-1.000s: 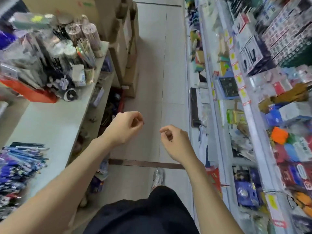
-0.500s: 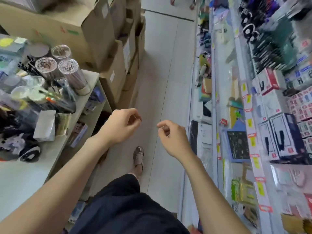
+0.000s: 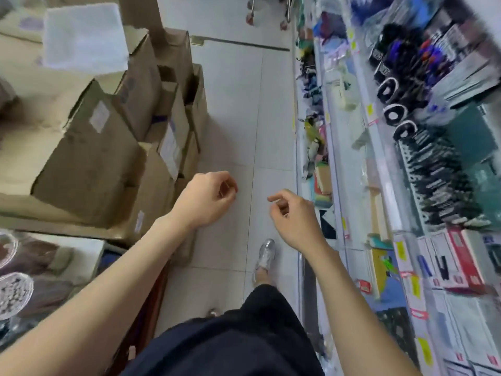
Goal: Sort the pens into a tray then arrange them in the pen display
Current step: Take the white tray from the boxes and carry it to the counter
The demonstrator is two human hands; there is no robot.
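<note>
Two hands are showing in the middle of the frame. The left hand (image 3: 206,199) is hanging in the air with its fingers curled loosely in, and it is holding nothing. The right hand (image 3: 295,218) is doing the same, with one finger poking out a bit. The two hands are near each other but not touching.

The pens (image 3: 433,175) are sitting in dark rows in the pen display (image 3: 406,137) at the upper right of the frame, well apart from both hands. They are too blurry to count.

Brown cardboard boxes (image 3: 89,164) are piling up on the left. There are more than five, with bent flaps and white paper labels. A white bumpy sheet (image 3: 84,36) is lying on the top one. Two round clear tubs (image 3: 13,291) are peeking in at the lower left edge.

The shelves (image 3: 379,185) are running down the right side, with shiny rails and many small bright packs.

Between the boxes and the shelves, a smooth pale tile floor (image 3: 230,118) is making a long open lane. One shiny shoe (image 3: 264,256) is standing on it, just under the right hand. Dark cloth (image 3: 230,343) is filling the bottom middle.
</note>
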